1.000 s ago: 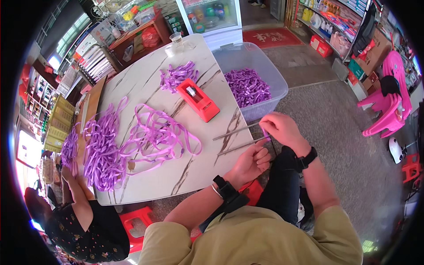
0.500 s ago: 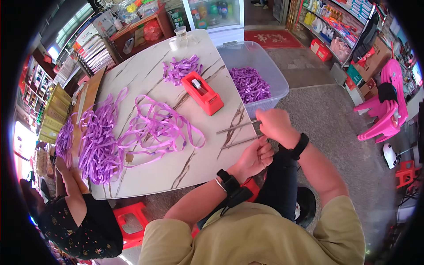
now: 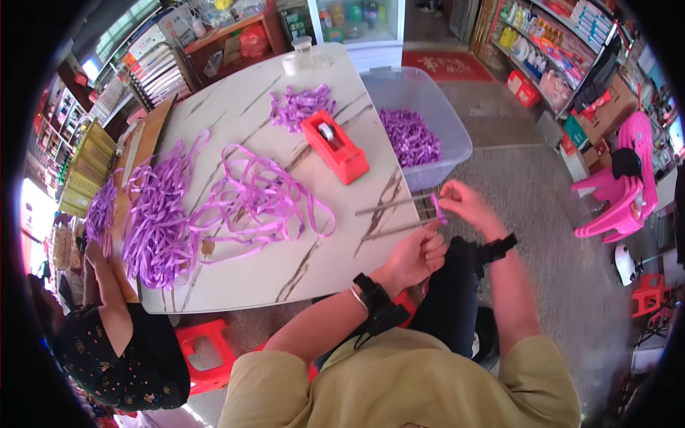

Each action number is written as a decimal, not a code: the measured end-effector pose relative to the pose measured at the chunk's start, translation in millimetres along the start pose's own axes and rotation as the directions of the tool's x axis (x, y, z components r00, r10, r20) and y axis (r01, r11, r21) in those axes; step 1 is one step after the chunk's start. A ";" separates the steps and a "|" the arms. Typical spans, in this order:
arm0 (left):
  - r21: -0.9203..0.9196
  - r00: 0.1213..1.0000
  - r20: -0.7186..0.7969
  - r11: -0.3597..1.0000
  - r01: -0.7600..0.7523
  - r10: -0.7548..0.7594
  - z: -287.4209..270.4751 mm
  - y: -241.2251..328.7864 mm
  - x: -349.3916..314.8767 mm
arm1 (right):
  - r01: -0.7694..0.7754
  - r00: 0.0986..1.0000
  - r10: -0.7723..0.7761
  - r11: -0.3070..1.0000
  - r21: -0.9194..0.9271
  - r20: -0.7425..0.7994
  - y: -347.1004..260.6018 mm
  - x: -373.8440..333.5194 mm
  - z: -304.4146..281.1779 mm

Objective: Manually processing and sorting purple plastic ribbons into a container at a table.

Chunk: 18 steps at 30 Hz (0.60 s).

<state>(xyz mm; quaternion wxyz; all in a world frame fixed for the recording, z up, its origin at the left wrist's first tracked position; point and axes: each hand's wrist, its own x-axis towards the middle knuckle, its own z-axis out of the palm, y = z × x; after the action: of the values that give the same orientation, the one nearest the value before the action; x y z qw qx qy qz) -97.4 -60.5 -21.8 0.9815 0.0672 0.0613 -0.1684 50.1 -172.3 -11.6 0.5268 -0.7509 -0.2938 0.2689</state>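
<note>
Two thin metal rods [image 3: 389,207] lie side by side over the table's right edge, their near ends by my hands. A short loop of purple ribbon [image 3: 437,205] is at those ends. My right hand [image 3: 467,205] pinches the ribbon between thumb and fingers. Just below and to the left, my left hand [image 3: 417,253] is closed, its thumb beside the lower rod and the ribbon's lower end; what its curled fingers hold is hidden. A red tape dispenser [image 3: 334,148] stands on the white marbled table [image 3: 285,267] beyond the rods.
Loose purple ribbon [image 3: 260,200] and a thick ribbon heap [image 3: 158,221] cover the table's left. A smaller pile [image 3: 301,107] lies farther back. A clear plastic bin [image 3: 457,146] with purple pieces stands right of the table. Another person [image 3: 114,349] sits at left, near a red stool [image 3: 207,353].
My right hand has opened out from a fist on the rods and moved slightly right, now pinching a purple ribbon at their ends. The left hand stays closed near the lower rod.
</note>
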 end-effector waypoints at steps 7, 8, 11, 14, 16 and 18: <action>0.001 0.999 -0.040 1.000 0.002 -0.002 3.1 -2.3 -6.0 | -0.330 0.944 0.308 0.892 0.308 0.121 3.1 -6.8 10.0; -0.002 0.999 -0.037 1.000 -0.007 0.007 3.4 -1.7 -7.5 | -0.332 0.940 0.289 0.900 0.283 0.183 -4.0 -5.5 9.8; -0.019 1.000 -0.019 1.000 -0.003 0.002 4.5 -3.3 -4.5 | -0.372 0.912 0.257 0.847 0.380 0.321 17.4 4.5 7.0; -0.028 1.000 -0.014 1.000 0.002 -0.003 4.6 -2.9 -2.0 | -0.407 0.889 0.167 0.715 0.569 0.427 57.9 14.1 3.9; -0.028 1.000 -0.026 1.000 0.002 -0.002 3.1 -1.9 -0.4 | -0.412 0.888 0.136 0.661 0.627 0.440 68.3 15.1 8.2; -0.018 1.000 -0.012 1.000 -0.004 0.004 1.1 -1.3 -0.6 | -0.422 0.886 0.111 0.598 0.682 0.451 66.9 13.6 13.3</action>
<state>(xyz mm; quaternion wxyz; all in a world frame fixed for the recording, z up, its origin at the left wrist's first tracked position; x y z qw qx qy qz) -98.3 -61.7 -20.8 0.9821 0.0595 0.0686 -0.1653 60.4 -172.2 -80.4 0.6824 -0.4295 -0.1263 0.5778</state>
